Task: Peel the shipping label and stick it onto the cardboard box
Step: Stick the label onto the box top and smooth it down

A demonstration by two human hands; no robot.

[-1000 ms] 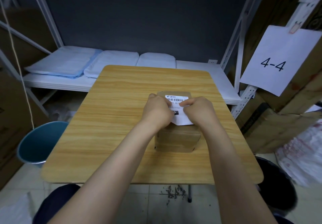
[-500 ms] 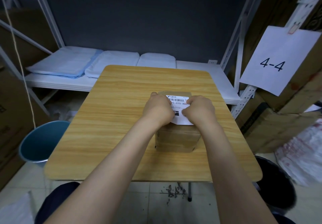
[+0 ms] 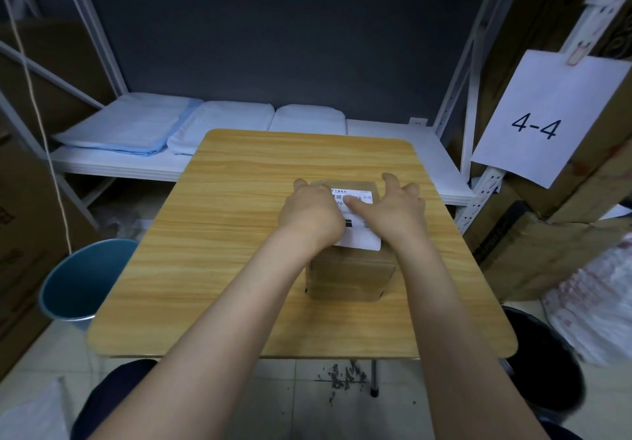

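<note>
**Now on the box top: label under both hands**

Squarely on top of the cardboard box point(image 3: 350, 273), near the middle of the wooden table point(image 3: 239, 220): the white shipping label point(image 3: 362, 239), near edge overhanging the front face. Left hand point(image 3: 309, 215) curled loosely, knuckles up, resting on the label's left part and hiding it. Right hand point(image 3: 398, 208) spread flat, fingers wide apart, thumb pressing the barcode strip; nothing gripped. Behind, a white shelf point(image 3: 393, 128) with folded cloths point(image 3: 219, 125). Left of the table, a blue bin point(image 3: 78, 279); right, a "4-4" sheet point(image 3: 547, 114) and a black bin point(image 3: 547, 364).
</note>
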